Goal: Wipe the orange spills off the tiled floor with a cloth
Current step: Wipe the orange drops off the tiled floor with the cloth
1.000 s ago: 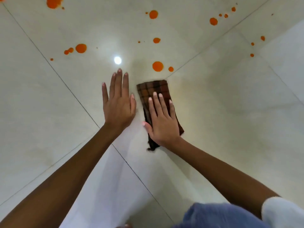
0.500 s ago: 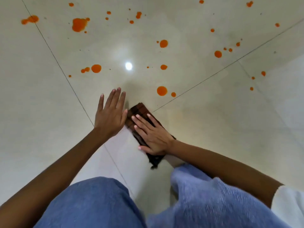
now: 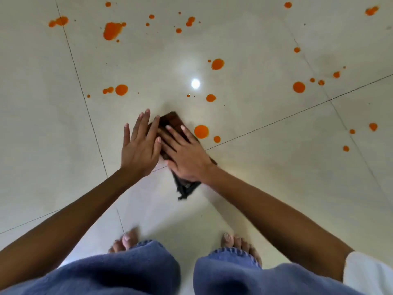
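- The right hand (image 3: 187, 158) is laid flat on the cloth (image 3: 171, 121), palm down. The fingers are straight and slightly spread; nothing is curled round or pinched.
- The cloth, dark brown and checked, is pressed to the tiled floor (image 3: 276, 167) under this hand. One folded end shows beyond the fingertips and a dark frayed end trails out behind the wrist.
- The left hand (image 3: 139, 150) is held open just beside the right, fingers straight and together. Its fingertips overlap the cloth's left edge; whether they press on it cannot be told. Nothing is held.
- The nearest spill (image 3: 201, 131), a round orange spot, is noted just to the right of the right hand's fingertips, close to the cloth edge and apart from it. A smaller drop (image 3: 217, 139) lies just beyond it.
- Further orange spots (image 3: 211, 98) are seen ahead of both hands, and a large blot (image 3: 111, 30) well ahead and to the left.
- A bright light reflection (image 3: 195, 83) is seen on the tile ahead of the cloth.
- Blue jeans (image 3: 127, 271) and bare toes (image 3: 240, 244) are recorded behind the hands, and a white sleeve (image 3: 370, 273) on the right arm.
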